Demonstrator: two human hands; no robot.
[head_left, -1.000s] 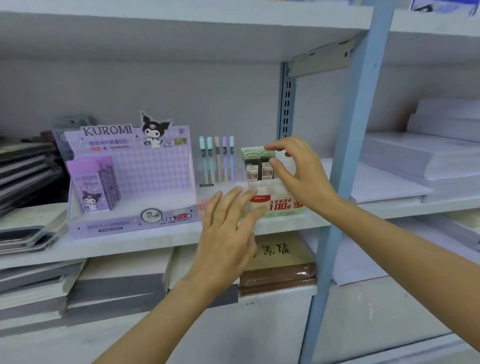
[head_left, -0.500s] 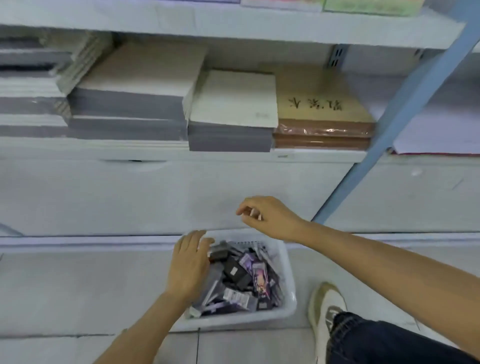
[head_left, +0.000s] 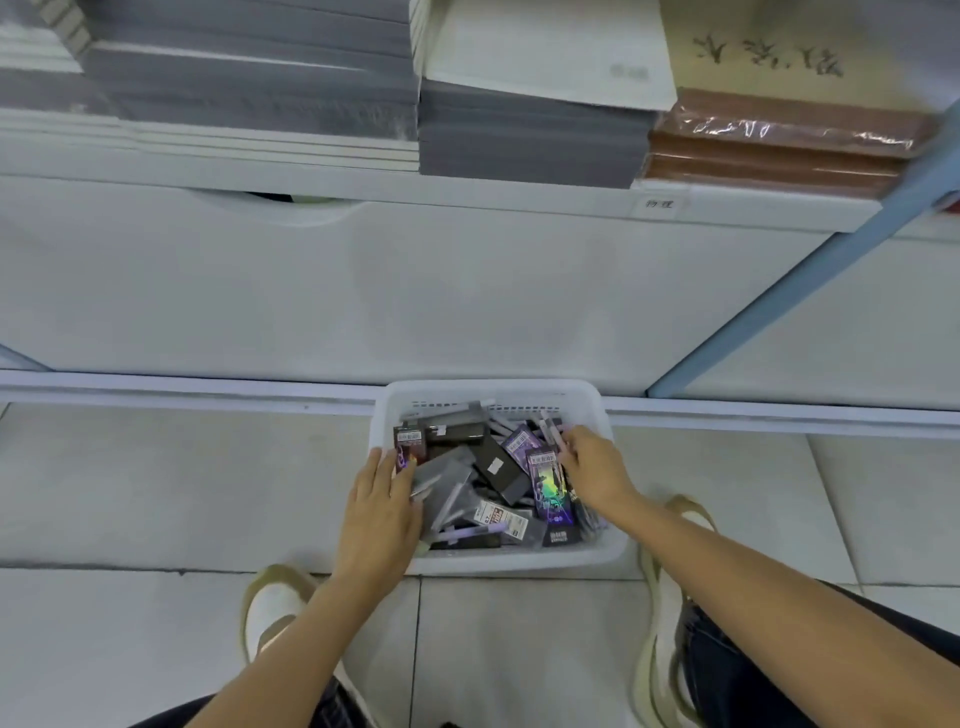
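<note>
Pale tiled floor (head_left: 130, 649) at seven o'clock, white shelf (head_left: 467, 193) at twelve, grey paper stacks (head_left: 249, 78) at eleven, brown wrapped books (head_left: 779, 150) at one, blue post (head_left: 779, 301) at two.

Left hand (head_left: 382, 512) and right hand (head_left: 597, 470) have dropped into the white basket (head_left: 493, 387), touching its packets (head_left: 501, 467).
</note>
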